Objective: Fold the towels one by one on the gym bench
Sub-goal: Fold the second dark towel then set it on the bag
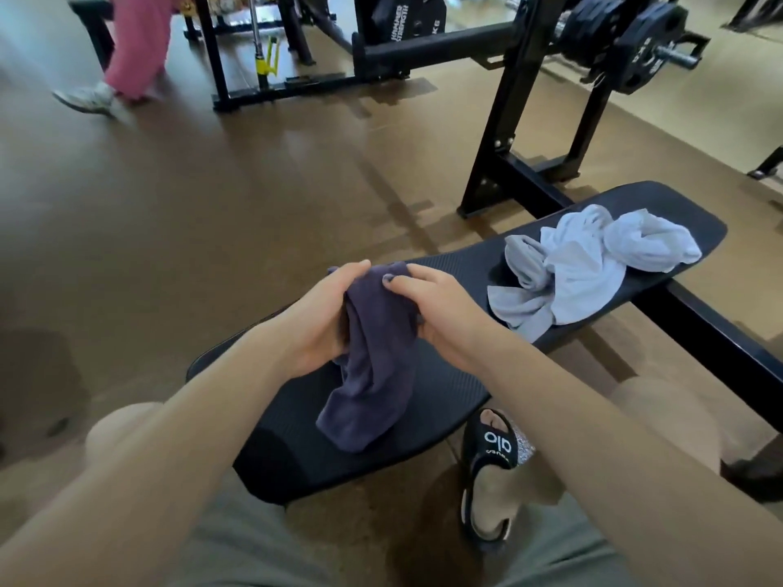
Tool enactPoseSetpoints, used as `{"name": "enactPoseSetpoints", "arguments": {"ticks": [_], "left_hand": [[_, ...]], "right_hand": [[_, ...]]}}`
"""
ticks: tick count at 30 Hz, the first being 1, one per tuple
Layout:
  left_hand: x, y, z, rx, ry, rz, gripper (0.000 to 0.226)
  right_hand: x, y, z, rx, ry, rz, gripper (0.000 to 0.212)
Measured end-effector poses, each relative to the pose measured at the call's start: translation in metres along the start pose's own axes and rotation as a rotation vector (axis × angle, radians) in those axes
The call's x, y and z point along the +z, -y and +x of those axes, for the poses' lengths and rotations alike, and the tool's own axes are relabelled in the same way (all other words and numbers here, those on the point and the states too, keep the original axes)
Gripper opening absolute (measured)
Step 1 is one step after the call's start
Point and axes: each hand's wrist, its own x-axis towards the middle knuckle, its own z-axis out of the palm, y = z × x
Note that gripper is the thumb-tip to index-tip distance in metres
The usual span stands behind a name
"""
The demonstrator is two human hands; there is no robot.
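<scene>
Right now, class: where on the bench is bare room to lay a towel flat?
Bare pad lies between the navy towel and the grey towel. The far end is crowded by the white towels.

Black padded counter with towels on a brown gym floor

The counter [457,264] runs slantwise from the near left to the far right, its ribbed dark pad carried on a black metal frame [720,328]. On its far end lie a crumpled grey towel [523,298] and a crumpled white towel [593,264], touching and partly overlapping. The lower end of a dark blue towel [373,391] rests on the near part of the pad. The frame stands on the brown floor [169,213].
</scene>
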Motion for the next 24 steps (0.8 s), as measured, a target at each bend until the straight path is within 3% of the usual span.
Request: {"name": "enactPoseSetpoints", "arguments": {"ticks": [5, 9, 13, 21, 24], "left_hand": [[-0.015, 0.005, 0.001, 0.012, 0.039, -0.099, 0.052], [-0.021, 0.011, 0.008, 0.009, 0.038, -0.142, 0.031], [-0.017, 0.016, 0.01, 0.06, 0.028, -0.111, 0.027], [-0.019, 0.016, 0.01, 0.088, 0.028, 0.114, 0.019], [-0.018, 0.012, 0.008, 0.126, 0.031, 0.113, 0.036]], "right_hand": [[0.002, 0.009, 0.0, 0.035, -0.057, 0.116, 0.025], [0.0, 0.015, -0.005, 0.108, -0.045, 0.246, 0.027], [-0.002, 0.019, -0.009, 0.149, -0.006, 0.322, 0.03], [-0.008, 0.019, -0.006, 0.134, 0.14, 0.163, 0.038], [-0.008, 0.016, -0.005, 0.118, 0.136, 0.158, 0.037]]}}
